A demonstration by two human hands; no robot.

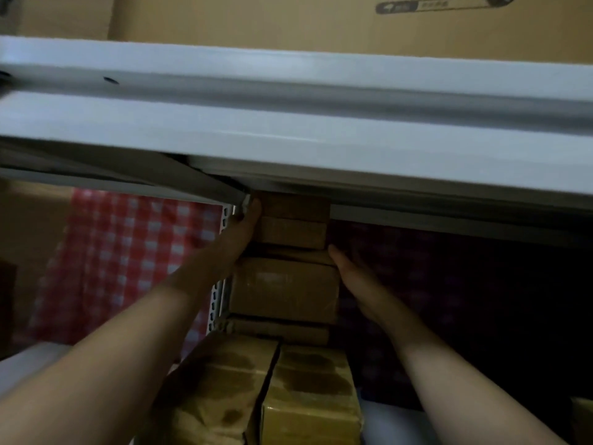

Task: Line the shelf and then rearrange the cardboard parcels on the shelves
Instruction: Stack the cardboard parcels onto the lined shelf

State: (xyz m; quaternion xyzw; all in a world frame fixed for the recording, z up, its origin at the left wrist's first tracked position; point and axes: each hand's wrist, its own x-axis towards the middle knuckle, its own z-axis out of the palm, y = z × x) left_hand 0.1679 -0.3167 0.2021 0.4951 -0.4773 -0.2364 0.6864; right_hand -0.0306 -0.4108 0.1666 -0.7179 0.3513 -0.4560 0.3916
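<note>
A row of brown cardboard parcels (pixel 285 290) runs from the near edge to the back of a shelf, under a white shelf beam (pixel 288 123). My left hand (pixel 244 226) lies flat against the left side of the far parcels (pixel 293 234), fingers stretched to the back. My right hand (pixel 349 274) presses flat on the right side of the same row. Two taped parcels (pixel 308 390) sit nearest to me. A red and white checked liner (pixel 128 252) hangs at the left; a dark checked liner (pixel 449 300) covers the shelf at the right.
A large printed carton (pixel 321 20) stands on the shelf above the beam. A perforated white upright (pixel 221 300) rises left of the parcels. A white ledge (pixel 29 364) shows at the lower left. The right part of the shelf is in deep shadow.
</note>
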